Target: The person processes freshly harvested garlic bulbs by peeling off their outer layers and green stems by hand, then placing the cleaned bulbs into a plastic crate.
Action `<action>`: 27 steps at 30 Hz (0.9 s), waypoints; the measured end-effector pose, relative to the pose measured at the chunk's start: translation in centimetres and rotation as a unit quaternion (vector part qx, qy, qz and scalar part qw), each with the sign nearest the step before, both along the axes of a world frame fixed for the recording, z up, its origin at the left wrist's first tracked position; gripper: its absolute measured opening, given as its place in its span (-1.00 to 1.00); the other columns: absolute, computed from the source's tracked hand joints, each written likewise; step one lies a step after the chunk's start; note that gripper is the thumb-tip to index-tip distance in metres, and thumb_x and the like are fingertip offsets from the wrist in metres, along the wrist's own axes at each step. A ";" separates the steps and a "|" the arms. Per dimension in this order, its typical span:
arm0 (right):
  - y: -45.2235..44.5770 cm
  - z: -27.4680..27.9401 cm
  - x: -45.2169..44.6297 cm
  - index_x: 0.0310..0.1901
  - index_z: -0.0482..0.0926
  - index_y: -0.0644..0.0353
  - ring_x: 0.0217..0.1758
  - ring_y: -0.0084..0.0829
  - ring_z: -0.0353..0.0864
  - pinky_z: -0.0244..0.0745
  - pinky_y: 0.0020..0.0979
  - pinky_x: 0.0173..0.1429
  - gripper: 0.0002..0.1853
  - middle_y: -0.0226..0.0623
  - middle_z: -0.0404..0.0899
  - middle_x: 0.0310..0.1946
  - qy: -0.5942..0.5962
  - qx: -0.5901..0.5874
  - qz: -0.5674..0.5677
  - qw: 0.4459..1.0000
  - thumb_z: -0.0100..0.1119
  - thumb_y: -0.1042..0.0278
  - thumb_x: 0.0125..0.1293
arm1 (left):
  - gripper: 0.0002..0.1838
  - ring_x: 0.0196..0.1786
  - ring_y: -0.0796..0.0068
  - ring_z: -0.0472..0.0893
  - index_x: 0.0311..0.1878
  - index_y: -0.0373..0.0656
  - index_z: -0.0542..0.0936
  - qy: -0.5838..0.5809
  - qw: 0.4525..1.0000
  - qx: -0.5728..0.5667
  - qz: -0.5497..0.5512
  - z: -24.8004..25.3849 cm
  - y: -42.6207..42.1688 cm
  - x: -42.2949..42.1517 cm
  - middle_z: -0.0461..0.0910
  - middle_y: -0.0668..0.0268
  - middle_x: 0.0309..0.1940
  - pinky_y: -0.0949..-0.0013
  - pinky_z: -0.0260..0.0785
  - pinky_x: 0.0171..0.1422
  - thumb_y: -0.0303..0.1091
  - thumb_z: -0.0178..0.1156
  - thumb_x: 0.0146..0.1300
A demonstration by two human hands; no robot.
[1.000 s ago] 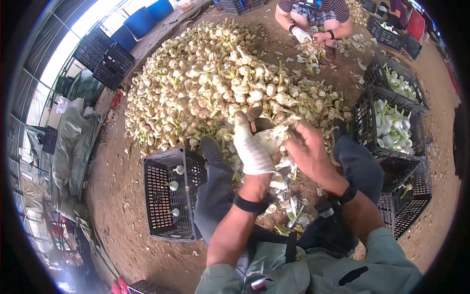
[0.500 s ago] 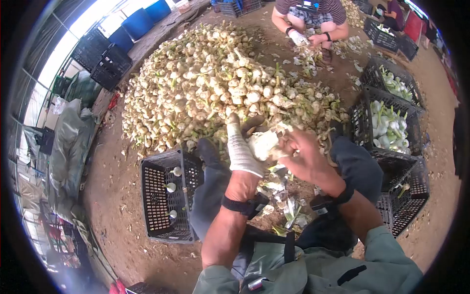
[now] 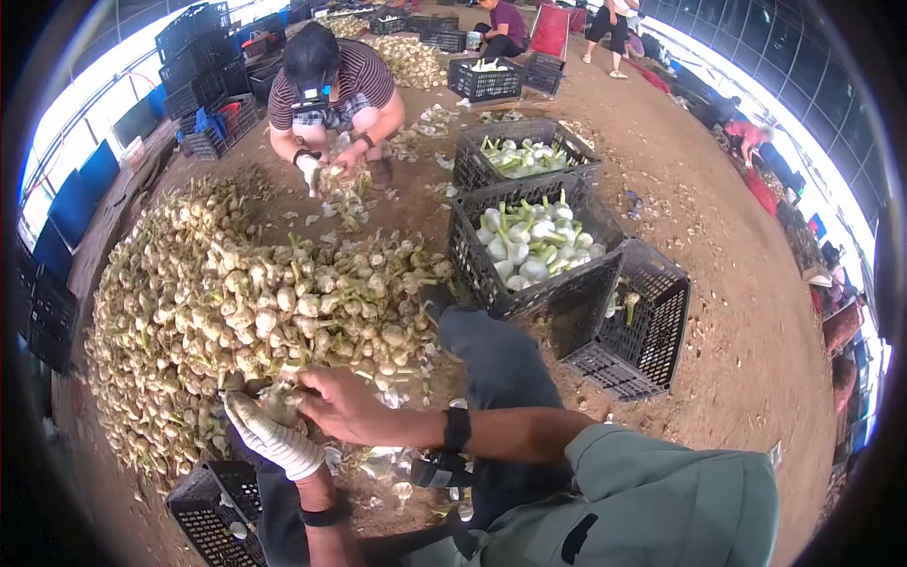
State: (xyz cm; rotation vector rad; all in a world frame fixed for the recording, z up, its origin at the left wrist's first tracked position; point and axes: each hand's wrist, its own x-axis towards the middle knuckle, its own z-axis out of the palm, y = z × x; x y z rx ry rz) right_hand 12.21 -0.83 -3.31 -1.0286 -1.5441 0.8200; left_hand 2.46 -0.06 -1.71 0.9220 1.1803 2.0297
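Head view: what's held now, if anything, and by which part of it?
A garlic bulb, apparently by its body, in the gloved left hand. The right hand has its fingertips at the bulb's side; whether they grip it is too blurred to tell.

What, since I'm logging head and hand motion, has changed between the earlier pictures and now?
The head view has swung right: the garlic pile and garlic-filled crates appear further left. The left hand still holds a garlic bulb, the right hand still touching it; neither visibly lets go. Pile and crates kept their places.
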 end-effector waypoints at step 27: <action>-1.3 2.5 2.5 0.00 0.48 0.33 -0.53 -0.09 0.56 0.42 -0.18 -0.43 -0.61 -0.07 0.53 -0.54 -0.204 -0.088 0.185 0.957 0.20 0.28 0.19 | -0.37 -0.28 0.38 0.54 -0.25 -0.22 0.59 -0.201 0.931 -0.237 -0.191 0.1 -0.8 -3.9 0.54 0.26 -0.36 0.30 0.47 -0.13 0.30 0.27 0.13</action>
